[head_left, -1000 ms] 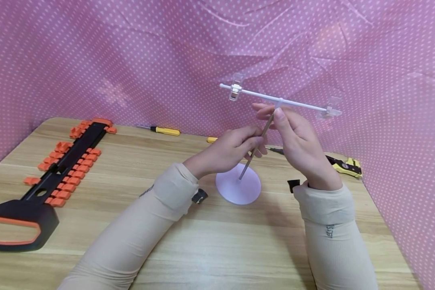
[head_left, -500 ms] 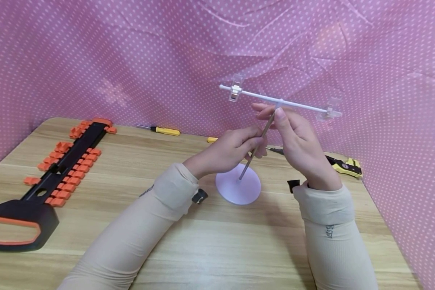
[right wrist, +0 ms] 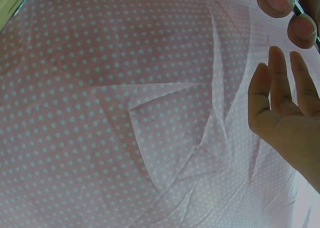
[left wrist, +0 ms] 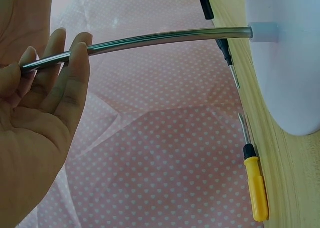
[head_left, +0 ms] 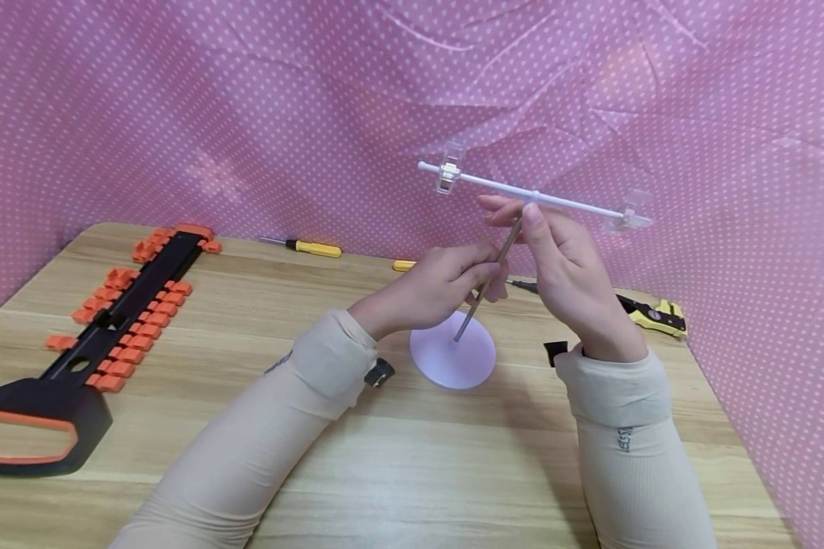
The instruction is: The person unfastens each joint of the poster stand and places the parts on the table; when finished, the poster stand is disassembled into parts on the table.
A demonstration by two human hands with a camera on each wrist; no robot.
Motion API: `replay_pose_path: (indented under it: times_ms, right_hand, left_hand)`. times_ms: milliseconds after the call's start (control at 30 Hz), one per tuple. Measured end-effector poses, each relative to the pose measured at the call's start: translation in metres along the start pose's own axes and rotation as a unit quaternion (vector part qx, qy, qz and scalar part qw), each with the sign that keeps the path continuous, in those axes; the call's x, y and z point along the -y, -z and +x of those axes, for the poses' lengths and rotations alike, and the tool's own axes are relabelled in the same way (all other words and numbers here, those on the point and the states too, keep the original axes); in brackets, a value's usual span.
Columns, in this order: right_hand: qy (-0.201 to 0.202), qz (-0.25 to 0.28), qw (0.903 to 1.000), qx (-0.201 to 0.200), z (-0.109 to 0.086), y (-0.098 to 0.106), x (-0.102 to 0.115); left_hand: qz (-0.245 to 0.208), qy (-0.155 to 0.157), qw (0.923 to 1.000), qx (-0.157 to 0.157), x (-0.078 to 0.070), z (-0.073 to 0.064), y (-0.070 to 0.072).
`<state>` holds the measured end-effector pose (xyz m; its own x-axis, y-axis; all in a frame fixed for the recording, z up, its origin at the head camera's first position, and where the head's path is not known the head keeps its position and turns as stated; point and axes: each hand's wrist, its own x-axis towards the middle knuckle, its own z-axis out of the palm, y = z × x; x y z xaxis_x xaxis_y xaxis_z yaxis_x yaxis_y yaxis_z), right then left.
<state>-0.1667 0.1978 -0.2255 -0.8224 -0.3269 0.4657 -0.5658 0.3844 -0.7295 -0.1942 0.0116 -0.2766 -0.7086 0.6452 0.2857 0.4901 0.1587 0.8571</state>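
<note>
A small stand has a round white base (head_left: 446, 370), a thin metal rod (head_left: 466, 320) and a white crossbar (head_left: 501, 185) with a clear clip (head_left: 448, 174) near its left end and another clear clip (head_left: 633, 213) at its right end. The rod leans right and away from the base. My left hand (head_left: 429, 282) pinches the rod around its middle, between thumb and fingers. Higher up, my right hand (head_left: 566, 263) pinches the top of the rod just under the crossbar. In the left wrist view the rod (left wrist: 170, 36) looks slightly bowed and enters a collar on the base.
On the left of the wooden table (head_left: 398, 473) lies a black holder (head_left: 147, 278) with rows of orange clips. A yellow-handled screwdriver (head_left: 316, 248) lies along the back edge. Yellow-and-black pliers (head_left: 662, 316) lie at the right edge. Pink dotted cloth (head_left: 247, 114) walls the table in.
The crossbar has shifted slightly right and turned a little, its right end dipping. The base has moved slightly right. Both hands keep their grip on the rod.
</note>
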Motion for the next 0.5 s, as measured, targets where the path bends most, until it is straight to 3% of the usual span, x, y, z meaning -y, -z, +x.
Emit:
replay_pose_path:
  times_ms: [500]
  right_hand:
    - [0.007, 0.026, 0.9994, -0.022, -0.0006, -0.0032, -0.0003]
  left_hand:
    - [0.006, 0.001, 1.0, 0.001, -0.0004, -0.0002, 0.0001]
